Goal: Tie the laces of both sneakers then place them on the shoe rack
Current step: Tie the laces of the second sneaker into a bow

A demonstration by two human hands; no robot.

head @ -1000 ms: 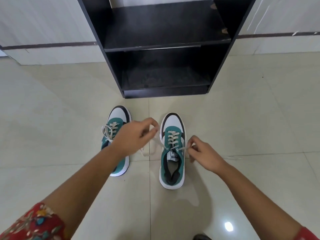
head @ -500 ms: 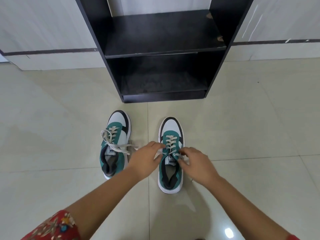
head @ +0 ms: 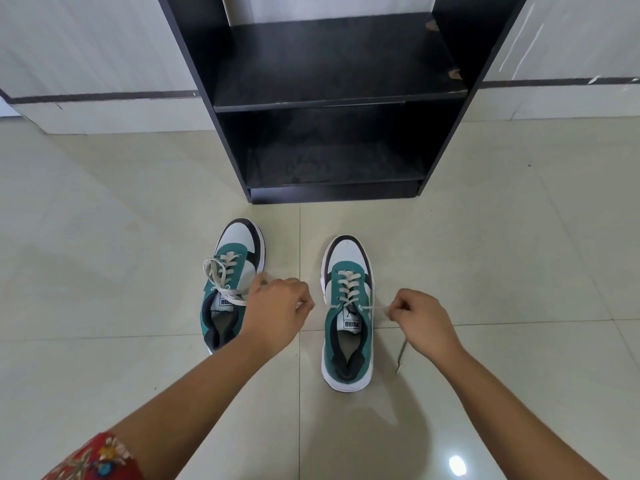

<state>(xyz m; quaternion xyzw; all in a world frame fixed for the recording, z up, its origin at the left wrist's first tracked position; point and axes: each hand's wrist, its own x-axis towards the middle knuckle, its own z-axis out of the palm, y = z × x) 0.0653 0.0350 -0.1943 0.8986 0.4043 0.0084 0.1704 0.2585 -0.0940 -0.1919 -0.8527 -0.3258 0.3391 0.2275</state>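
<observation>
Two green, white and black sneakers stand side by side on the floor, toes toward the rack. The right sneaker (head: 348, 313) has beige laces (head: 372, 308) pulled out sideways. My right hand (head: 424, 318) pinches the right lace end just beside the shoe; the loose end trails down past my wrist. My left hand (head: 277, 313) is closed left of that shoe, seemingly on the other lace end, which is hard to see. It partly covers the left sneaker (head: 232, 282), whose laces lie loose over the tongue. The black shoe rack (head: 332, 102) stands straight ahead with bare shelves.
Glossy cream floor tiles (head: 104, 271) surround the shoes. A pale wall with a dark stripe (head: 86, 97) runs behind the rack on both sides. The rack's bottom shelf (head: 332, 168) sits just beyond the sneaker toes.
My hands were together over the right sneaker's tongue half a second ago; now they have pulled apart, left and right, drawing the laces out sideways. The view has tilted down slightly.
</observation>
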